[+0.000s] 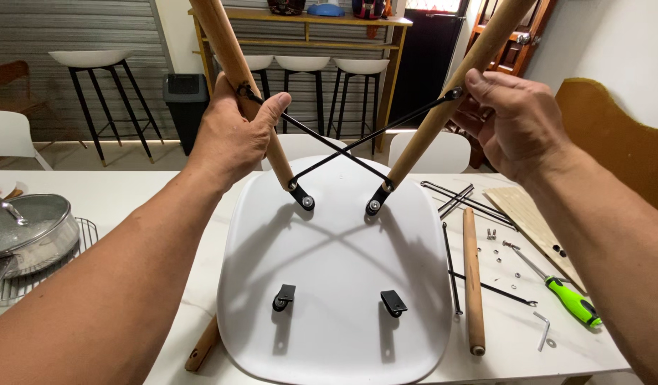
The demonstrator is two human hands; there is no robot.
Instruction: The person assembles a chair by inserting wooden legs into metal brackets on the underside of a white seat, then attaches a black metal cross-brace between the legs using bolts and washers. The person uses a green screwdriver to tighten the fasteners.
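White plastic, the upturned chair seat (336,285) lies on the table (165,207) with two wooden legs (422,135) bolted to it and joined by crossed black braces (343,150). The left hand (233,135) is clamped on the left leg, and the right hand (514,121) is closed on the right leg. A loose wooden leg (473,281), a green-handled screwdriver (568,296) and a hex key (543,330) lie to the right of the seat.
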